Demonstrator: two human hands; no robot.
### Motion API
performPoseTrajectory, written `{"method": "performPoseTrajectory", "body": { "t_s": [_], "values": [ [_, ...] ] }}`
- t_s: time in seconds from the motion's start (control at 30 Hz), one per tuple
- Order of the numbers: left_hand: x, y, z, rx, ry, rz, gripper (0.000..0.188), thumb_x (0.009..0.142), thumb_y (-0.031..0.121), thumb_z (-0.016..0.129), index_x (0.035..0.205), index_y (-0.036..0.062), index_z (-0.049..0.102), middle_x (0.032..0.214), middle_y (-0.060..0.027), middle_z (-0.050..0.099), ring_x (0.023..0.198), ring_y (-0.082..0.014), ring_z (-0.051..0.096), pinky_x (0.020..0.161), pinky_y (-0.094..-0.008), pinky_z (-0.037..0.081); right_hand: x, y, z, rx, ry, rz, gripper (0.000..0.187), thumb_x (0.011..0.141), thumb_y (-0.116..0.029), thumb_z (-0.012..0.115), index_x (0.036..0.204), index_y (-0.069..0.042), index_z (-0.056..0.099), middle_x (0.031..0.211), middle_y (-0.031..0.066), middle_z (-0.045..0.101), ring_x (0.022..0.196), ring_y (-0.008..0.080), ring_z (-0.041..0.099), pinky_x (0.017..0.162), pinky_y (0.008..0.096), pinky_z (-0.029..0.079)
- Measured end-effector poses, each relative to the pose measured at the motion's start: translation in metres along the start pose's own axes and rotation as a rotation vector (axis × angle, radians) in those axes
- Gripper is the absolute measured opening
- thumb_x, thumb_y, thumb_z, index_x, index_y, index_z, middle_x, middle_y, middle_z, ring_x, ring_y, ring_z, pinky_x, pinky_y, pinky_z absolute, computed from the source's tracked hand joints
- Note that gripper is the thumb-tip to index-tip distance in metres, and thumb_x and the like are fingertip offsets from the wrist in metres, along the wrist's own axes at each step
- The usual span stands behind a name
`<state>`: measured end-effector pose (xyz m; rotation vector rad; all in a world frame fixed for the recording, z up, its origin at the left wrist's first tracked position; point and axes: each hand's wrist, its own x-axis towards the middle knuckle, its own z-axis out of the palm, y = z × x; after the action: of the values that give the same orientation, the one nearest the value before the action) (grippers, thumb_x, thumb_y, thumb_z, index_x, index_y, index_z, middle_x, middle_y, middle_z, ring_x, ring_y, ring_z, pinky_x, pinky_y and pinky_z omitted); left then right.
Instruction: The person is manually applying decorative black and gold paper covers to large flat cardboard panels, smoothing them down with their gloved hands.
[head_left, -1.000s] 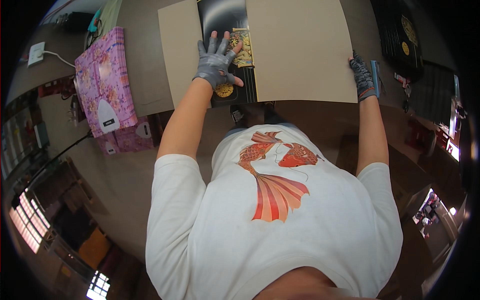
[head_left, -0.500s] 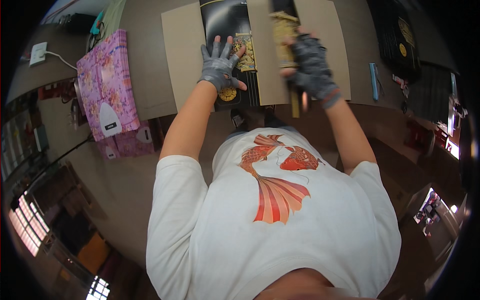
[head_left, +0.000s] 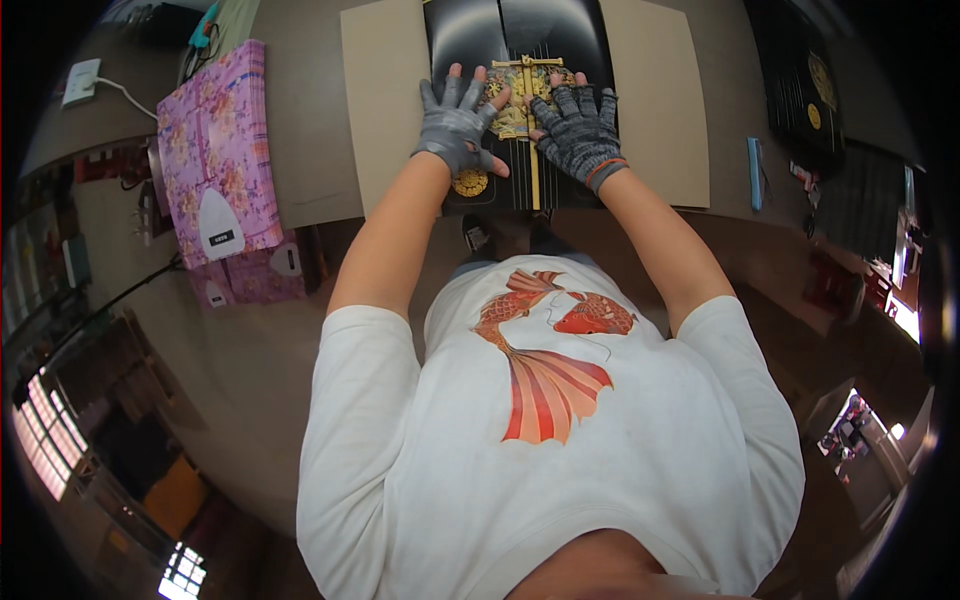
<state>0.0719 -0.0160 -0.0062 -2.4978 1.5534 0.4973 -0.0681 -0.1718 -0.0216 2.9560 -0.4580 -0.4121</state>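
The black-and-gold box cover (head_left: 560,40) lies at the far edge of my view, flat on the table and near the person's body, with a part of it cut off by the top of the view. Its two black panels meet in the middle, where a narrow gold strip (head_left: 533,175) runs along the join, and the gold ornament (head_left: 515,98) spreads to both sides of it. Under the cover, brown cardboard (head_left: 660,110) shows at left and at right; I think it serves as a flat base.

The left hand (head_left: 458,128), in a grey fingerless glove, rests palm down on the left panel, fingers spread, pinching nothing. The right hand (head_left: 582,132), in a darker knitted glove, lies on the right panel, its fingers a little apart, the thumb close to the strip. As I judge, one hand on each side keeps both panels level and their edges together; how strongly they press, I cannot tell.

Farther out on the grey table (head_left: 300,130), a slim blue tool (head_left: 755,175) lies at right, probably put aside to leave working room. Beyond it is a black-and-gold stack (head_left: 800,90) of similar decoration. At left stand purple flowered packages (head_left: 215,140), well apart from the hands.
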Motion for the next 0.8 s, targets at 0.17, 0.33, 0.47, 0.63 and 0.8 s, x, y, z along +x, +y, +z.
{"method": "performPoseTrajectory", "body": {
  "t_s": [0.17,0.33,0.47,0.63,0.8],
  "values": [
    [0.0,-0.001,0.001,0.022,-0.037,0.0,0.132,0.045,0.082,0.072,0.155,0.0358,0.016,0.164,-0.0106,0.003,0.149,-0.0406,-0.005,0.11,-0.0717,0.002,0.001,0.001,-0.002,0.035,-0.051,-0.011,0.06,0.096,-0.057,0.04,0.151,-0.035,0.032,0.163,0.0091,0.013,0.149,0.0365,0.005,0.114,0.0628,0.0],
    [0.002,0.002,-0.003,0.027,-0.055,-0.012,0.133,0.045,0.081,0.073,0.155,0.0359,0.015,0.164,-0.0123,0.004,0.148,-0.0421,-0.006,0.108,-0.0729,0.0,0.001,0.001,-0.009,0.042,-0.084,-0.02,0.06,0.097,-0.056,0.036,0.151,-0.032,0.031,0.163,0.008,0.012,0.15,0.0353,0.004,0.115,0.0634,0.0],
    [0.005,0.009,-0.011,-0.001,-0.079,-0.028,0.132,0.045,0.081,0.073,0.155,0.0367,0.015,0.163,-0.0149,0.006,0.148,-0.0451,-0.006,0.107,-0.0739,-0.003,0.003,0.0,-0.017,0.04,-0.168,-0.009,0.06,0.097,-0.056,0.036,0.152,-0.032,0.031,0.163,0.0076,0.011,0.15,0.035,0.003,0.115,0.0628,0.0],
    [0.01,0.015,-0.001,-0.049,0.017,-0.085,0.104,0.061,0.084,0.061,0.15,0.0429,0.028,0.162,-0.015,0.012,0.147,-0.0454,-0.002,0.107,-0.0735,-0.003,0.005,0.001,-0.013,0.086,-0.153,-0.016,0.061,0.096,-0.056,0.039,0.151,-0.03,0.032,0.163,0.0084,0.012,0.149,0.0362,0.005,0.114,0.0634,0.0],
    [0.016,0.026,-0.008,-0.033,0.027,-0.116,0.097,0.066,0.077,0.065,0.15,0.0405,0.032,0.162,-0.0118,0.014,0.148,-0.0424,0.001,0.106,-0.0747,-0.002,0.005,0.006,-0.008,0.116,-0.108,-0.018,0.066,0.095,-0.056,0.041,0.152,-0.024,0.03,0.162,0.0095,0.014,0.149,0.0355,0.006,0.115,0.0627,0.002]
  ]
}}
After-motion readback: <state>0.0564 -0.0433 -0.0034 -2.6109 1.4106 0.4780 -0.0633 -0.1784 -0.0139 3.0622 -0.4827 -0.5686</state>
